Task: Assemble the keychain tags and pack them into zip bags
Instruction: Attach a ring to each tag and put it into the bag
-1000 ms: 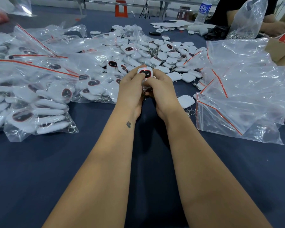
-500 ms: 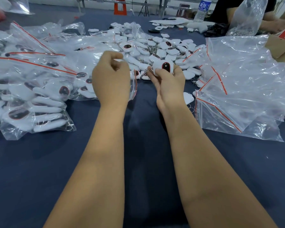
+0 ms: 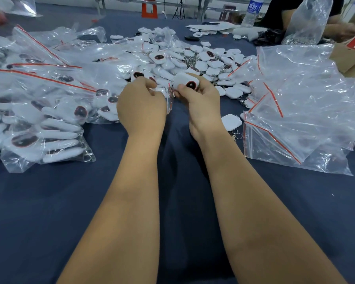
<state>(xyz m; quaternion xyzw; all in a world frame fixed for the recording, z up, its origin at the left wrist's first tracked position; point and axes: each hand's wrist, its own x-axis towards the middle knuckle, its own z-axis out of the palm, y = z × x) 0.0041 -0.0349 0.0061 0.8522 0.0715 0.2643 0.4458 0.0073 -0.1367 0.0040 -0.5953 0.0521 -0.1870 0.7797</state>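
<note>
My right hand (image 3: 201, 103) grips a white keychain tag (image 3: 186, 82) with a dark oval on its face, held up over the table. My left hand (image 3: 140, 105) pinches the red-striped mouth of a clear zip bag (image 3: 169, 95) that hangs between the two hands, right beside the tag. A heap of loose white tags (image 3: 203, 60) with metal rings lies just beyond my hands. One single tag (image 3: 231, 122) lies on the cloth to the right of my right wrist.
Filled zip bags (image 3: 41, 124) are piled at the left. Empty zip bags (image 3: 299, 111) lie in a heap at the right. A dark blue cloth (image 3: 39, 212) covers the table. At the far right another person's arm (image 3: 340, 30), a water bottle (image 3: 252, 11) and a cardboard box (image 3: 350, 58).
My hands parted from one tag; the left reached to the pile and now holds a zip bag's mouth, while the right carried the tag rightward and now holds it next to the bag.
</note>
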